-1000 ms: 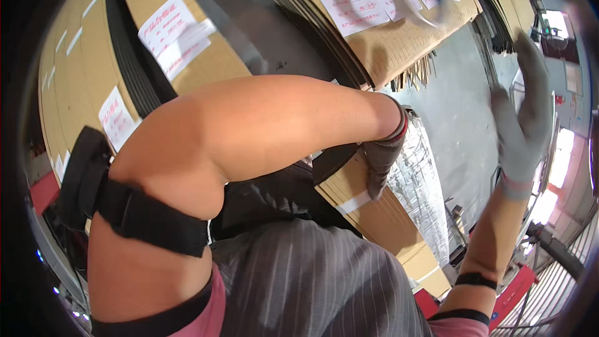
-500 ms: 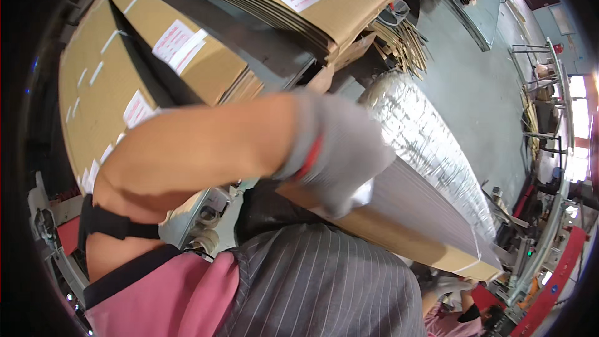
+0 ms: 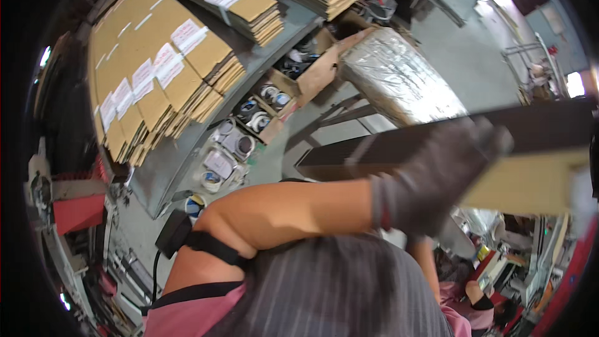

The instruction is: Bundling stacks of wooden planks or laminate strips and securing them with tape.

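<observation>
My left hand (image 3: 446, 168), in a dark grey knitted glove, lies across a long strapped bundle of cardboard (image 3: 530, 184). Its fingers reach over the bundle's dark edge side and are blurred; the grip seems closed on it. The bundle runs level from the middle to the right, its tan face toward me, a pale strap (image 3: 364, 148) round its left part. My right forearm (image 3: 425, 268) rises below the left wrist. The right hand is mostly hidden behind the left glove and the bundle, so its fingers cannot be made out.
A co-worker's arm (image 3: 477, 293) shows at lower right. On a metal table (image 3: 165, 175) at left lie stacks of flat cardboard (image 3: 143, 43) with paper labels. Open boxes of tape rolls (image 3: 259, 112) stand beneath its edge. A silver-wrapped bundle (image 3: 399, 75) lies beyond.
The bundle has swung from slanting down-right to nearly level, farther right. My left hand has moved right with it, and the view has turned, showing more of the table.
</observation>
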A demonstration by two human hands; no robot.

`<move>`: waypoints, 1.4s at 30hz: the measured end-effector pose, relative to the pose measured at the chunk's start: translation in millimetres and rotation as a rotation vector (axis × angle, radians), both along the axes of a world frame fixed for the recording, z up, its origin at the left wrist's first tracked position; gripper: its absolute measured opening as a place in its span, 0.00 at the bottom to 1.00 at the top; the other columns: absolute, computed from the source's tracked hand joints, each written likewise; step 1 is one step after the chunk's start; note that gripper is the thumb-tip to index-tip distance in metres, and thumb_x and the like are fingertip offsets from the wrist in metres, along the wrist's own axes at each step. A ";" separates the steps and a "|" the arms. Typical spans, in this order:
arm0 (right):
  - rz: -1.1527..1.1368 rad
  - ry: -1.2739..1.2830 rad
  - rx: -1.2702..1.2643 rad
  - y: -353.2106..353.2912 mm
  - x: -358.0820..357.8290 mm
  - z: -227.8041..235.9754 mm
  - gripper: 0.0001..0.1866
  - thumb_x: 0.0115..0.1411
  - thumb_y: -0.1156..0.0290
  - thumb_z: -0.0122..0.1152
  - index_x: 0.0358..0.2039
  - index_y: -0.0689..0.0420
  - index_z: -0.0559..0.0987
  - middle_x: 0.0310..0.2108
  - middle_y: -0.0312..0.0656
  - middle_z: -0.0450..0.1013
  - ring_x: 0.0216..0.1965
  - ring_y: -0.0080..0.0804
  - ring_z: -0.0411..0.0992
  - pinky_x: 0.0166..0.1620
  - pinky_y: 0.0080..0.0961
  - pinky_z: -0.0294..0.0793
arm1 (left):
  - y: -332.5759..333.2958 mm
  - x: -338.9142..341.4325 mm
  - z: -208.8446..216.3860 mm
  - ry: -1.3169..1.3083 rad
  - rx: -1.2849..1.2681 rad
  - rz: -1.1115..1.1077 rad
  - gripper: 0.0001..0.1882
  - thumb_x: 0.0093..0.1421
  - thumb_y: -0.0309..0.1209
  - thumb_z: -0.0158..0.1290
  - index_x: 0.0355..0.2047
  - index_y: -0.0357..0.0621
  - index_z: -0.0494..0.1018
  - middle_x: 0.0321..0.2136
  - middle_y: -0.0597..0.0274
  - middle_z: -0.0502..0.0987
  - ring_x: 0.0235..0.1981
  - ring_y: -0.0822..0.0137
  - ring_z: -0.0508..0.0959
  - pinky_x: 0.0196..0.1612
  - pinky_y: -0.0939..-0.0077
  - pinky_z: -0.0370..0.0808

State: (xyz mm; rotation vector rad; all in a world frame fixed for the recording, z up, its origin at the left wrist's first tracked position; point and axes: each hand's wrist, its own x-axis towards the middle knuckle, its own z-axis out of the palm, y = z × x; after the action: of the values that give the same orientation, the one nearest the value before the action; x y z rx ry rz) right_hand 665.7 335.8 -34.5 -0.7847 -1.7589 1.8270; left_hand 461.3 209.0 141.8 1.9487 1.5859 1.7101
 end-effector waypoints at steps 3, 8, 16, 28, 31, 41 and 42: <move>0.173 0.042 -0.081 -68.6 -42.4 10.4 0.44 0.47 0.61 0.69 0.62 0.59 0.60 0.57 0.42 0.64 0.58 0.36 0.62 0.61 0.38 0.59 | -59.1 -45.6 -24.3 -0.037 -0.032 0.101 0.61 0.34 0.52 0.69 0.62 0.35 0.50 0.55 0.44 0.62 0.54 0.50 0.65 0.62 0.58 0.53; 0.344 0.033 -0.008 -106.6 -66.7 104.1 0.62 0.37 0.57 0.80 0.66 0.61 0.51 0.60 0.40 0.61 0.61 0.33 0.59 0.63 0.34 0.55 | -138.5 -30.1 -83.0 -0.826 -0.070 -0.002 0.61 0.35 0.41 0.73 0.64 0.37 0.48 0.55 0.49 0.64 0.60 0.57 0.61 0.64 0.63 0.56; 0.709 -0.118 0.621 -124.7 -62.3 140.7 0.60 0.34 0.56 0.80 0.64 0.61 0.56 0.61 0.54 0.57 0.62 0.46 0.59 0.60 0.33 0.59 | -207.2 -57.3 -112.1 -0.479 -0.329 -0.265 0.38 0.53 0.38 0.62 0.61 0.42 0.61 0.62 0.54 0.61 0.64 0.55 0.60 0.64 0.64 0.57; 0.970 0.138 0.439 -170.1 -88.0 130.0 0.57 0.34 0.54 0.80 0.61 0.58 0.56 0.65 0.60 0.49 0.67 0.52 0.49 0.63 0.40 0.54 | -284.4 25.8 -64.9 -0.145 -0.335 0.338 0.48 0.36 0.33 0.71 0.57 0.45 0.57 0.61 0.36 0.54 0.60 0.35 0.60 0.61 0.55 0.63; 0.982 0.170 0.312 -167.5 -89.5 120.6 0.64 0.27 0.50 0.83 0.61 0.58 0.54 0.66 0.56 0.45 0.66 0.43 0.51 0.64 0.38 0.53 | -279.6 21.1 -72.0 -0.148 -0.365 0.339 0.48 0.36 0.30 0.70 0.57 0.43 0.56 0.58 0.38 0.58 0.57 0.39 0.65 0.58 0.59 0.65; 0.829 0.006 0.715 -136.4 -40.5 137.4 0.57 0.33 0.51 0.81 0.59 0.57 0.57 0.60 0.60 0.56 0.61 0.47 0.59 0.61 0.39 0.58 | -236.9 49.4 -18.9 -0.088 -0.341 0.262 0.41 0.39 0.32 0.69 0.52 0.37 0.62 0.47 0.43 0.70 0.53 0.44 0.70 0.57 0.62 0.66; 0.780 0.043 0.576 -137.4 -41.4 131.7 0.54 0.33 0.54 0.81 0.57 0.59 0.59 0.59 0.61 0.58 0.59 0.50 0.62 0.59 0.38 0.61 | -228.9 48.3 -30.6 -0.238 -0.435 0.237 0.36 0.43 0.29 0.65 0.52 0.36 0.62 0.48 0.43 0.70 0.54 0.43 0.69 0.57 0.61 0.66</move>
State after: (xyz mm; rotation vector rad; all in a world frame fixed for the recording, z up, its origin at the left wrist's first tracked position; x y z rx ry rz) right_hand 624.4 198.4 97.2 0.2057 -2.5985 1.5453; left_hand 509.6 -19.9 111.2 1.3507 1.9505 1.4398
